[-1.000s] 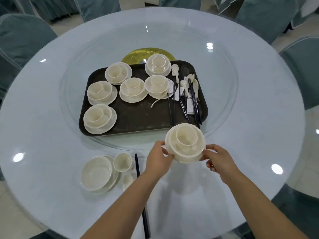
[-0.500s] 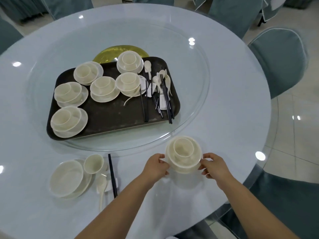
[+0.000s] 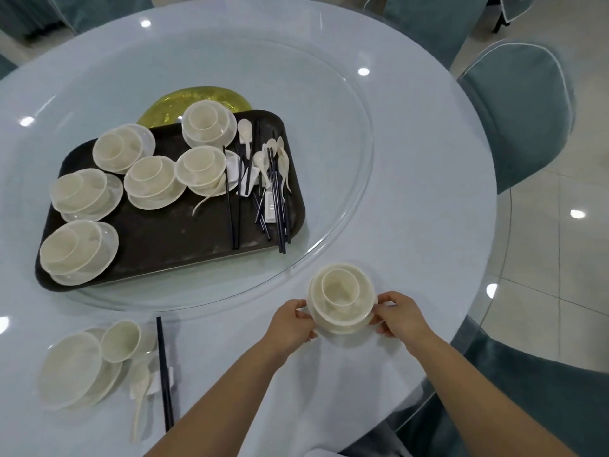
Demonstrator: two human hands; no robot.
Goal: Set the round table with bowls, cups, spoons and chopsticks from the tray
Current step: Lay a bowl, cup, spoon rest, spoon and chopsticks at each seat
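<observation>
At the table's near edge, right of the finished setting (image 3: 99, 361), your left hand (image 3: 291, 324) and right hand (image 3: 400, 316) pinch the stacked bowl set (image 3: 342, 300) by opposite rims, keeping its nested cup level, probably for setting down.

Round table (image 3: 412, 206) with tray (image 3: 184, 239), dishes.

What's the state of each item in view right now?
Held stack: cup nested in bowl on plate, upright, gripped on both sides.
Left hand: grips the stack's left edge.
Right hand: grips the stack's right edge.
Tray: on the glass turntable, holding six nested stacks, spoons, chopsticks.
Finished setting: bowl on plate, cup beside it, spoon and chopsticks laid flat.
</observation>
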